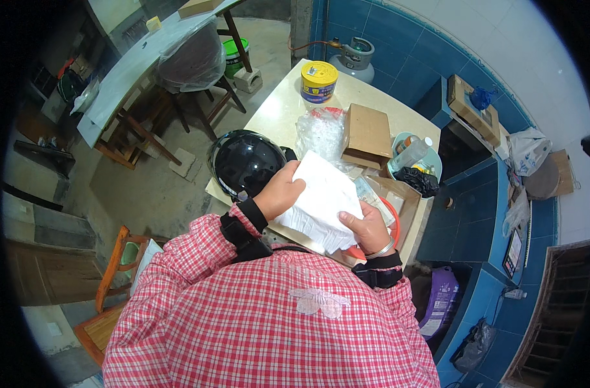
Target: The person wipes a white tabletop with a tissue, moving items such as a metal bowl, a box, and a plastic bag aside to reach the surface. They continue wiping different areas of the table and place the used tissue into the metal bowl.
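Observation:
Between both hands I hold a flat white bundle (324, 199), which looks like paper or thin plastic with a crumpled lower part. My left hand (280, 190) grips its left edge, thumb on top. My right hand (368, 228) pinches the lower right corner, thumb on top; a silver bangle circles that wrist. Just left of the bundle rests a glossy black helmet (248, 162). Bubble wrap (320, 133) and a closed cardboard box (367, 133) lie beyond it. An open cardboard box (405, 198) and the rim of a red round container (395, 218) are partly hidden beside my right hand.
The pale tabletop (280, 104) carries a yellow-lidded tub (319, 81) and a light green basin (433, 162) with bottles and a black plastic bag (416, 180). Behind stands a gas cylinder (355, 63). A wooden chair (111, 276) is at lower left, blue tiled counters at right.

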The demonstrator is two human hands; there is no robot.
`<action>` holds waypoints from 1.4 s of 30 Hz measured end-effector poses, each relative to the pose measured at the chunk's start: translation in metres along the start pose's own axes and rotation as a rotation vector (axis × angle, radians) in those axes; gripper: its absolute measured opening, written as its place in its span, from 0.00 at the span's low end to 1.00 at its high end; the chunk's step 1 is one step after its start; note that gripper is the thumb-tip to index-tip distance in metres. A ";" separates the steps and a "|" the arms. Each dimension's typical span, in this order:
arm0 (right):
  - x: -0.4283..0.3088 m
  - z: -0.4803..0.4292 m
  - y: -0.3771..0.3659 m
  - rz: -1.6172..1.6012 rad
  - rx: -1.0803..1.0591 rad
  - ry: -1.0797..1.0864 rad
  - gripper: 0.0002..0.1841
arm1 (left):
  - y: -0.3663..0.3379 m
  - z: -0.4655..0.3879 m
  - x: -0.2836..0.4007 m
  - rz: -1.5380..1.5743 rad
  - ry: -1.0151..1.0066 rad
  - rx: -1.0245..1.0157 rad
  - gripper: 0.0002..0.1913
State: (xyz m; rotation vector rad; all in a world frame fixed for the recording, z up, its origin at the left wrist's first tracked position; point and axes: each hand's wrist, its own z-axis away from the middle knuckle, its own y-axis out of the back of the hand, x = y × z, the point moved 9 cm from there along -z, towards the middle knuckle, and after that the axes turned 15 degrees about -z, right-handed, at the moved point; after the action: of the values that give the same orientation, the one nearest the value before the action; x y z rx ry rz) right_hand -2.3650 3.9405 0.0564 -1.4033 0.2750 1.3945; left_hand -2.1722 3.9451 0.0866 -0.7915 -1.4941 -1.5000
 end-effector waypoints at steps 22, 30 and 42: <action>-0.027 0.009 0.021 -0.579 0.026 0.310 0.28 | -0.010 0.008 -0.010 0.475 0.216 -0.159 0.21; -0.066 0.014 -0.026 -1.142 -0.475 0.264 0.27 | -0.061 0.008 0.020 0.562 0.223 -0.324 0.18; -0.083 0.147 0.023 -0.916 -0.691 0.533 0.24 | -0.131 -0.082 -0.060 0.288 0.224 -0.179 0.19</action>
State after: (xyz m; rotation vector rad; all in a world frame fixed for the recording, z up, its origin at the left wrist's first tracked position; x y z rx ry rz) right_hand -2.4900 4.0044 0.1534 -2.0769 -0.5252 0.3234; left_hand -2.2523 3.8622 -0.0329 -0.8711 -1.0441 -1.4615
